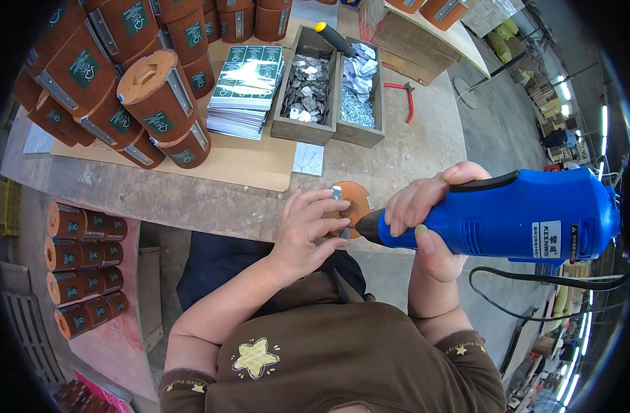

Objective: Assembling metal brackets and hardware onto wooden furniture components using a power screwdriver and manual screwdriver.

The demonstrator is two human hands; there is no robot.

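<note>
A brown round piece (357,195) with a flat orange-brown face stands at the table's near edge, with small metal bits at its rim. The fingers of my left hand (306,227) are curled against its left side, thumb below and fingertips over the edge. In my right hand (425,210) I grip a blue corded power tool (494,213), held level. Its tapered black nose (370,227) points left and meets or nearly meets the piece beside my left fingertips. The exact contact point is hidden.
Brown cylinders (160,103) with metal strips and green labels are stacked at the back left. More lie on a low pink board (115,344). Behind the piece are a label stack (243,96), a two-part wooden bin (305,131) of metal bits, a yellow-tipped screwdriver (336,38) and red pliers (409,103).
</note>
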